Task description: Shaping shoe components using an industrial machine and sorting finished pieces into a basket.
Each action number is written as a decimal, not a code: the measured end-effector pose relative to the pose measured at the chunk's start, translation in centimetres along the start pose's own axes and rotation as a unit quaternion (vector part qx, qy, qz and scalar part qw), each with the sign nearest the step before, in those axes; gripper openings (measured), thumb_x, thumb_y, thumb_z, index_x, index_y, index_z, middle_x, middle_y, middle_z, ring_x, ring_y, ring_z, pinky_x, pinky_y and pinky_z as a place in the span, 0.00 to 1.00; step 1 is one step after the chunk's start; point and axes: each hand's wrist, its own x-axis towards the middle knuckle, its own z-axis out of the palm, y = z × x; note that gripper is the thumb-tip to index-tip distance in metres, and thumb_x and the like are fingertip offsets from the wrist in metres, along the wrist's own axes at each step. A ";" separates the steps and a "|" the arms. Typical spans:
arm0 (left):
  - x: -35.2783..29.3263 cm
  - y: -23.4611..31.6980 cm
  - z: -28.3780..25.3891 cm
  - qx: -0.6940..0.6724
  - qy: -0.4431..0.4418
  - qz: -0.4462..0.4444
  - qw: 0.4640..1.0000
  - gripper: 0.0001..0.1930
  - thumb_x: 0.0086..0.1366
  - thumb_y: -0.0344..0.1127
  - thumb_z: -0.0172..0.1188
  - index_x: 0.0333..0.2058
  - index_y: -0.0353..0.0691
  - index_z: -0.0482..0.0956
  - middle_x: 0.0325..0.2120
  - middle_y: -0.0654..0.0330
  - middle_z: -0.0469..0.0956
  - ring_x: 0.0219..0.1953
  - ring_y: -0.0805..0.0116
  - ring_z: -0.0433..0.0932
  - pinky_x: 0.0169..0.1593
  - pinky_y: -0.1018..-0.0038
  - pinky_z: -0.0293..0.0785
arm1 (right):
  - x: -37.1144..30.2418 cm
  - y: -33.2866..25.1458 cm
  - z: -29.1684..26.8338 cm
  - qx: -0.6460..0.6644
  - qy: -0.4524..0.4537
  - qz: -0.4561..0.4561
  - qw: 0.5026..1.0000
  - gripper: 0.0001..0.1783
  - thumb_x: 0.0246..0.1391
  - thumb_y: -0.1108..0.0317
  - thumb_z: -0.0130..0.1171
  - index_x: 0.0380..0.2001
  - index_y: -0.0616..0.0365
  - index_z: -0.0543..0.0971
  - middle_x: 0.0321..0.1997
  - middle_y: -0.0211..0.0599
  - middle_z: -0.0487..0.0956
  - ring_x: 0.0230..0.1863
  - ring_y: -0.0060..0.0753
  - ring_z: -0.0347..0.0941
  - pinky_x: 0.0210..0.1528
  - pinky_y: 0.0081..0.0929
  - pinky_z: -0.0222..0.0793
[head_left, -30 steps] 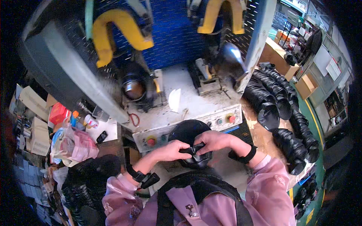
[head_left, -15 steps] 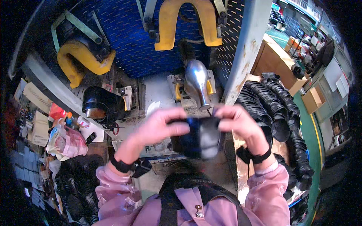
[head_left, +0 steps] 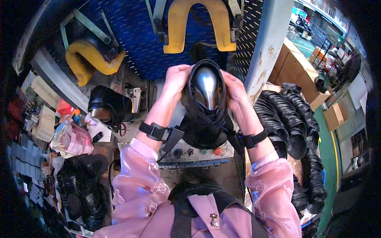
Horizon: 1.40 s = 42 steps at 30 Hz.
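Observation:
A black shoe upper (head_left: pixel 206 133) sits over the shiny metal form (head_left: pixel 205 85), its opening framing the form and its broad rounded end toward me. My left hand (head_left: pixel 178 79) is closed on the left of the opening's rim, near the far end. On the opposite side, my right hand (head_left: pixel 235 89) pinches the rim with bent fingers; some fingertips are hidden behind the upper. Above and beyond the form hangs a yellow U-shaped clamp (head_left: pixel 176 29).
At left, a second yellow clamp (head_left: pixel 85 59) hangs beyond a black piece (head_left: pixel 104 104) on the machine. Nested black uppers (head_left: pixel 274 119) are stacked at right; more (head_left: pixel 85 190) lie lower left. A panel with knobs (head_left: pixel 216 152) fronts the machine. A plastic bag (head_left: pixel 73 139) lies left.
Both hands have moved away from me and up with the upper. Held in front of the metal form before, the upper is now around it.

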 end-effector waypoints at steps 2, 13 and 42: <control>-0.5 0.4 -0.1 0.047 -0.009 0.034 0.998 0.10 0.61 0.34 0.54 0.34 0.33 0.80 0.28 0.63 0.79 0.29 0.77 0.75 0.36 0.80 0.70 | -0.1 0.1 -0.2 -0.013 0.014 -0.029 0.999 0.11 0.52 0.64 0.60 0.35 0.60 0.78 0.31 0.29 0.79 0.30 0.19 0.73 0.34 0.16 0.69; -2.1 4.9 2.0 0.210 -0.217 0.165 0.939 0.33 0.67 0.58 0.32 0.38 0.35 0.79 0.35 0.60 0.79 0.40 0.72 0.73 0.50 0.76 0.65 | -10.1 3.7 -5.2 0.029 -0.009 0.133 0.991 0.26 0.59 0.48 0.45 0.47 0.59 0.72 0.45 0.33 0.77 0.44 0.26 0.73 0.48 0.25 0.66; -4.4 0.4 1.1 0.261 -0.181 0.502 0.804 0.35 0.66 0.59 0.24 0.41 0.39 0.76 0.44 0.55 0.73 0.57 0.54 0.63 0.63 0.56 0.43 | 4.7 17.7 -5.8 0.044 0.174 -0.191 0.965 0.20 0.58 0.57 0.49 0.41 0.64 0.75 0.34 0.33 0.77 0.34 0.26 0.72 0.41 0.26 0.69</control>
